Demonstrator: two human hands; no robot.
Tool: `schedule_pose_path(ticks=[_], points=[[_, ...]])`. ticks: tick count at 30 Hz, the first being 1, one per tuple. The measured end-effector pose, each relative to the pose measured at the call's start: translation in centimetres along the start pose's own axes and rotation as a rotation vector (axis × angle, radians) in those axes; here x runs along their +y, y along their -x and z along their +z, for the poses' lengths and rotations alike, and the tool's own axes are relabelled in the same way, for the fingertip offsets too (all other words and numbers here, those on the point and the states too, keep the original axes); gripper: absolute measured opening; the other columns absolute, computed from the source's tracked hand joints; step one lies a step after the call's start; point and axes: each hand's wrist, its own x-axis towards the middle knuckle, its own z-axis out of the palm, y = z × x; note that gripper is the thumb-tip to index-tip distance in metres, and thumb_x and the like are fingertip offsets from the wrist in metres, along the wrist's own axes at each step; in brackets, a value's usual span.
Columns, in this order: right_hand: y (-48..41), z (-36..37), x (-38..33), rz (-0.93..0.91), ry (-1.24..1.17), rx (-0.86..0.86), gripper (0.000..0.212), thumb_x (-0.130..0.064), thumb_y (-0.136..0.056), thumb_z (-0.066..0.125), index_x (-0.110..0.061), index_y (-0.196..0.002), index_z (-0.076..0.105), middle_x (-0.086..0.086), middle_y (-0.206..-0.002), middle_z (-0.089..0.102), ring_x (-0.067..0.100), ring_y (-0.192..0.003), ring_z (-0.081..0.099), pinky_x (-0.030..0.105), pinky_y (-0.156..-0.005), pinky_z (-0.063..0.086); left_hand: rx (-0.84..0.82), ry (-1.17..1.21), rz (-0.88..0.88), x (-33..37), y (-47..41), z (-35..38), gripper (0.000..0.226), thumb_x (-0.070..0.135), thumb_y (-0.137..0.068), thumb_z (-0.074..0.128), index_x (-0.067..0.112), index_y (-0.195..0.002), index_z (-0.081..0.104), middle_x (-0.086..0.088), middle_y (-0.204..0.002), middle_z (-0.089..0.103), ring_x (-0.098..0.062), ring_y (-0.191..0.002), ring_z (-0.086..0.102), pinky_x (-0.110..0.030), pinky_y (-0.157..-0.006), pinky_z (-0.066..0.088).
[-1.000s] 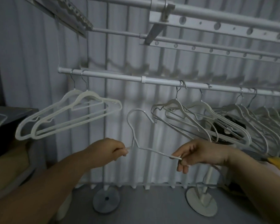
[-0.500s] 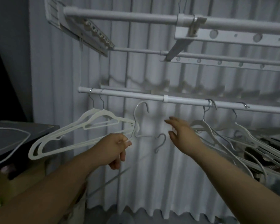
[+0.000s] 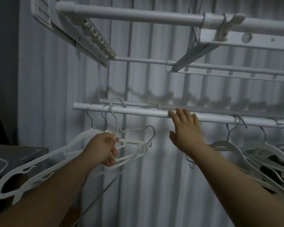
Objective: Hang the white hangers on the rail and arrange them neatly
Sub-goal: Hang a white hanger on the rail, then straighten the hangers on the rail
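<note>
Scene: a dim view from head height of a clothes rack in front of a pleated white curtain [image 3: 154,177].
Rail: a round white metal rail [image 3: 138,112] runs from the left to the far right, sloping a little down to the right.
Left hand [image 3: 102,149]: its grip is closed, pinching the neck of a thin white wire hanger [image 3: 114,119].
Wire hanger: its hook arches up over the rail, just right of two metal hooks. Whether it rests on the rail cannot be told.
Right hand [image 3: 185,128]: its grip is wide and holds nothing. The fingers are straight and the fingertips reach the rail near its middle.
Hung at left: two broad white plastic hangers [image 3: 39,163] hang from the rail and tilt down to the near left, partly behind the left hand.
Hung at right: more white plastic hangers [image 3: 225,145] crowd the rail's right part.
Above: white drying rack bars [image 3: 138,15].
Near left: a dark grey worktop [image 3: 23,153].
</note>
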Motion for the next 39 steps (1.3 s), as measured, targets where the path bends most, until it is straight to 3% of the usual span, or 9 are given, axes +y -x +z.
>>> schedule_pose_path(ticks=[11,15,17,19,21,23,27,32,39], points=[[-0.4,1.0,0.0,-0.008,-0.041,0.062,0.064,-0.021,-0.088,0.052,-0.015,-0.144,0.022,0.008,-0.152,0.02,0.026,-0.144,0.008,0.043,-0.116,0.003,-0.01,-0.102,-0.002,-1.6,-3.0,-0.1,0.013,0.012,-0.097,0.036,0.009,-0.099,0.048,-0.011,-0.061,0.051,-0.007,-0.021,0.045,-0.014,-0.027,0.038],[-0.3,2.0,0.4,-0.036,-0.025,0.116,0.069,-0.009,-0.066,0.075,-0.002,-0.129,0.048,0.024,-0.133,0.049,0.045,-0.128,0.04,0.058,-0.104,0.029,-0.004,-0.151,-0.039,-2.5,-3.1,0.5,0.018,0.007,-0.096,0.034,0.008,-0.106,0.05,-0.01,-0.065,0.052,-0.009,-0.025,0.049,-0.015,-0.03,0.04],[-0.3,2.3,0.6,-0.048,0.013,0.131,0.072,-0.008,-0.057,0.081,0.0,-0.123,0.055,0.026,-0.124,0.056,0.048,-0.118,0.05,0.061,-0.096,0.036,0.067,-0.286,0.039,-2.8,-3.1,0.7,0.023,0.007,-0.092,0.041,0.008,-0.111,0.053,-0.012,-0.08,0.058,-0.021,-0.055,0.064,-0.026,-0.051,0.049],[-0.1,1.6,0.5,-0.062,-0.011,0.128,0.068,-0.011,-0.073,0.071,-0.005,-0.134,0.043,0.022,-0.141,0.041,0.042,-0.135,0.031,0.055,-0.11,0.022,0.156,-0.495,0.154,-2.9,-2.8,0.9,0.031,0.011,-0.089,0.05,0.009,-0.119,0.052,-0.014,-0.112,0.056,-0.031,-0.097,0.059,-0.032,-0.08,0.046],[0.1,1.1,1.0,-0.074,-0.083,0.107,0.064,-0.016,-0.084,0.058,-0.012,-0.142,0.031,0.014,-0.152,0.023,0.032,-0.143,0.013,0.045,-0.116,0.008,0.227,-0.564,0.276,-2.6,-2.2,0.9,0.039,0.017,-0.086,0.054,0.01,-0.124,0.05,-0.013,-0.128,0.047,-0.031,-0.111,0.051,-0.034,-0.091,0.041],[0.5,0.6,1.2,-0.086,-0.085,0.081,0.061,-0.019,-0.086,0.055,-0.014,-0.142,0.029,0.009,-0.154,0.02,0.027,-0.144,0.012,0.041,-0.116,0.008,0.29,-0.574,0.41,-1.8,-1.5,1.2,0.048,0.031,-0.077,0.049,0.008,-0.118,0.056,-0.015,-0.124,0.05,-0.034,-0.109,0.052,-0.039,-0.09,0.043],[1.7,0.3,2.9,-0.083,-0.118,0.157,0.058,-0.018,-0.067,0.061,-0.003,-0.122,0.055,0.022,-0.127,0.056,0.041,-0.116,0.054,0.052,-0.097,0.04,0.267,-0.567,0.728,0.0,-1.1,3.1,0.052,0.037,-0.07,0.036,0.003,-0.094,0.067,-0.017,-0.096,0.062,-0.026,-0.092,0.057,-0.03,-0.081,0.042],[4.6,-0.9,8.3,0.055,-0.18,0.106,0.064,-0.019,-0.084,0.059,-0.011,-0.141,0.032,0.01,-0.145,0.037,0.03,-0.132,0.034,0.037,-0.109,0.026,0.145,-0.531,0.885,2.6,-0.3,7.6,0.042,0.031,-0.076,0.038,0.005,-0.088,0.069,-0.009,-0.087,0.066,-0.011,-0.086,0.047,-0.021,-0.068,0.036],[9.6,-2.9,16.9,0.269,-0.149,0.004,0.045,-0.025,-0.089,0.052,-0.017,-0.133,0.042,0.004,-0.138,0.043,0.021,-0.128,0.036,0.027,-0.103,0.028,0.144,-0.636,1.011,5.9,-0.8,15.7,0.039,0.02,-0.073,0.038,0.005,-0.093,0.068,-0.014,-0.094,0.07,-0.014,-0.093,0.046,-0.026,-0.082,0.033]])
